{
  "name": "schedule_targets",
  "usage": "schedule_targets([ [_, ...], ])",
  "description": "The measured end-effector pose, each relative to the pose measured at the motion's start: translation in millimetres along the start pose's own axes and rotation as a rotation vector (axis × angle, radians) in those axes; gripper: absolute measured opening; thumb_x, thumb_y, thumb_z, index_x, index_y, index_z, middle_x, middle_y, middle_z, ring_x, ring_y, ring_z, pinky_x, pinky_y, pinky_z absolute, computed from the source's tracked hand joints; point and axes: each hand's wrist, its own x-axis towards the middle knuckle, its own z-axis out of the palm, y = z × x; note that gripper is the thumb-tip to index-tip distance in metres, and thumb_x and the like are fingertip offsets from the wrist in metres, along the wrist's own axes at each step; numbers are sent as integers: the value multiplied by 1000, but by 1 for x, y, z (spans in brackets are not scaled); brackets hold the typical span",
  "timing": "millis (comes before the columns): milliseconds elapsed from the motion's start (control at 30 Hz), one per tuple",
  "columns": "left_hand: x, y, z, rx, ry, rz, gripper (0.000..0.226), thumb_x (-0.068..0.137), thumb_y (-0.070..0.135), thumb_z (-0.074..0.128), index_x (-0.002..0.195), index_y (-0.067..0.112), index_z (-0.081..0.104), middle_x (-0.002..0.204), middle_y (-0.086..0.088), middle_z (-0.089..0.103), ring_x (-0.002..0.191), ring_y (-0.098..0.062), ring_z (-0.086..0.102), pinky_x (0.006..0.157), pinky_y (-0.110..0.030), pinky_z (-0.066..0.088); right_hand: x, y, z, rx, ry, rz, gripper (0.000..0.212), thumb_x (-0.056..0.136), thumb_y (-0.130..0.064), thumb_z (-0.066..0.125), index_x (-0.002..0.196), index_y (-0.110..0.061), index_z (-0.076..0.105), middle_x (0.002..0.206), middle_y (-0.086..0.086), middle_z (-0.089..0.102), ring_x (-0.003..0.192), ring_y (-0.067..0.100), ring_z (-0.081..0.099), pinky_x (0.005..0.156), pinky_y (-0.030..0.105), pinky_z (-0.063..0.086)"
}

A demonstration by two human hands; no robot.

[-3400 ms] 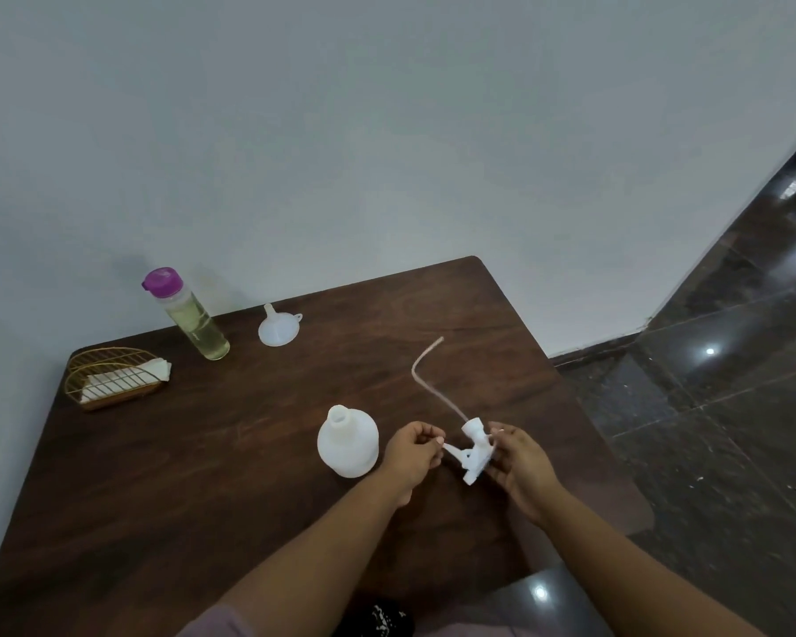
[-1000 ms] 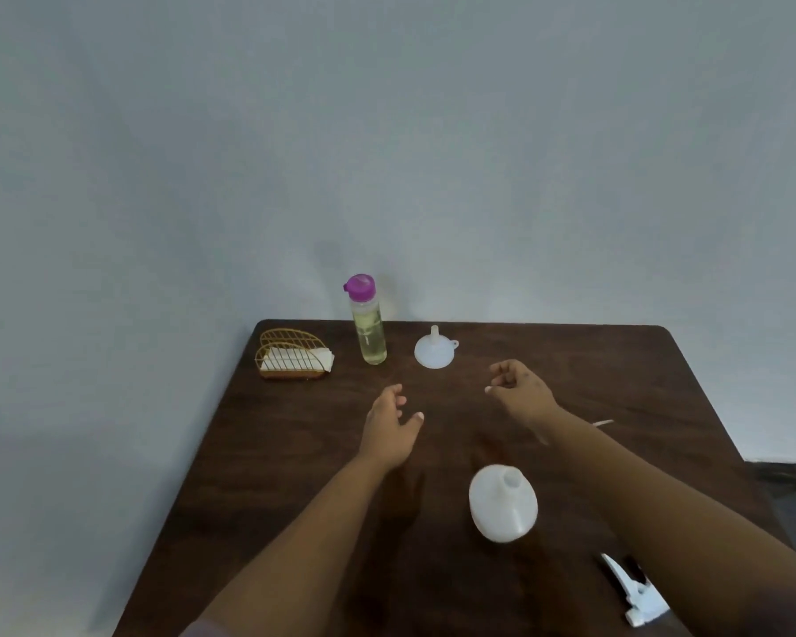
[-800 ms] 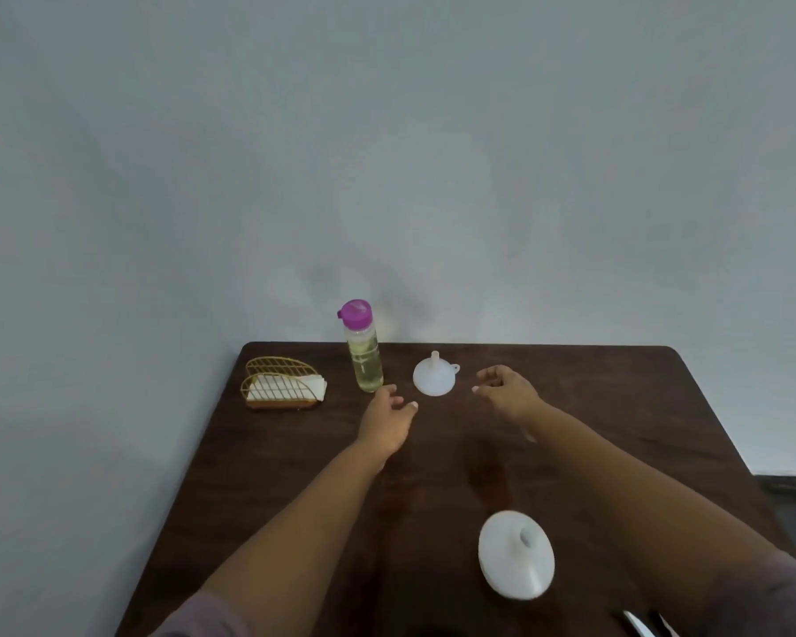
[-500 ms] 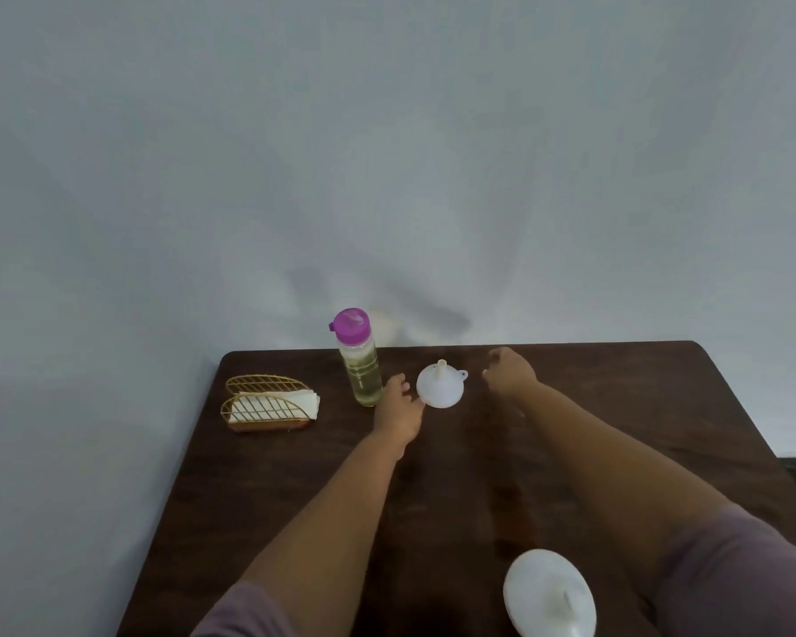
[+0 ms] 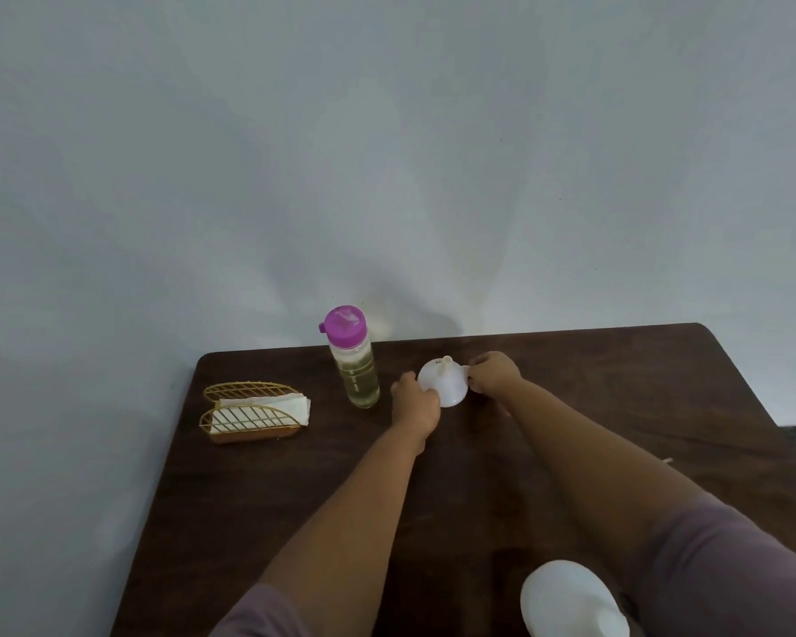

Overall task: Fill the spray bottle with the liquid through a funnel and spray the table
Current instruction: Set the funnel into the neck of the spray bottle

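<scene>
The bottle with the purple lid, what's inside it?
The bottle with the purple lid holds pale yellow liquid, most of the way up. Its lid hides the very top inside.

A plain pale wall [image 5: 387,154] rises behind the dark wooden table [image 5: 616,406], touching its far edge.

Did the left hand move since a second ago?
Yes. The left hand went forward across the table, away from the person, and now touches the funnel beside the purple-capped bottle.
</scene>
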Motion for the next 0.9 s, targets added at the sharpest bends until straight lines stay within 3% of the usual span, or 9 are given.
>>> schedule_targets([
  [133,-4,-2,-4,-71,-12,-16,57,98,24,49,150,9,30,149,-10,31,122,-32,51,103,-48,48,-8,4,3,280,12,55,13,90,-16,59,86,-7,67,81,12,64,80,24,60,90,47,54],
  [200,-8,1,-5,-128,-12,-33,56,99,32,48,149,11,32,150,-9,30,119,-30,52,102,-47,49,-15,4,1,340,63,53,18,91,-19,58,74,-13,61,73,10,61,76,23,60,88,47,55],
  [300,-22,5,-5,-186,-28,-53,47,101,36,43,143,13,45,143,-8,34,103,-24,56,95,-44,54,-34,3,-6,391,88,61,16,92,-20,58,79,-11,60,73,10,60,72,21,59,86,46,56],
  [367,-36,8,-2,-101,-5,15,44,102,35,41,138,12,51,139,-10,34,109,-28,56,97,-46,52,-50,5,-15,433,88,55,15,92,-19,59,82,-8,60,70,9,59,66,20,57,85,43,57],
  [500,-70,12,7,-146,41,109,36,102,29,41,130,13,55,131,-9,46,106,-24,58,95,-45,54,-90,10,-41,513,91,19,18,93,-23,57,93,-6,62,64,7,55,54,17,48,62,35,48],
  [667,-129,20,19,-393,-23,169,22,103,26,43,112,12,58,86,-4,59,72,-12,55,75,-31,54,-156,17,-78,816,-2,-21,19,94,-19,57,78,-9,56,58,1,42,49,11,40,48,26,42],
  [733,-156,24,19,-417,-25,240,20,103,26,44,109,14,58,75,-3,58,69,-11,54,68,-26,52,-184,23,-91,875,-18,-56,24,96,-24,56,77,-9,53,55,0,38,47,11,39,49,26,44],
  [900,-224,19,21,-276,8,436,15,100,39,47,93,38,60,83,9,67,82,-7,64,72,-22,54,-237,56,-118,732,18,-257,32,98,-38,47,84,-11,56,56,0,48,56,14,52,65,35,52],
])
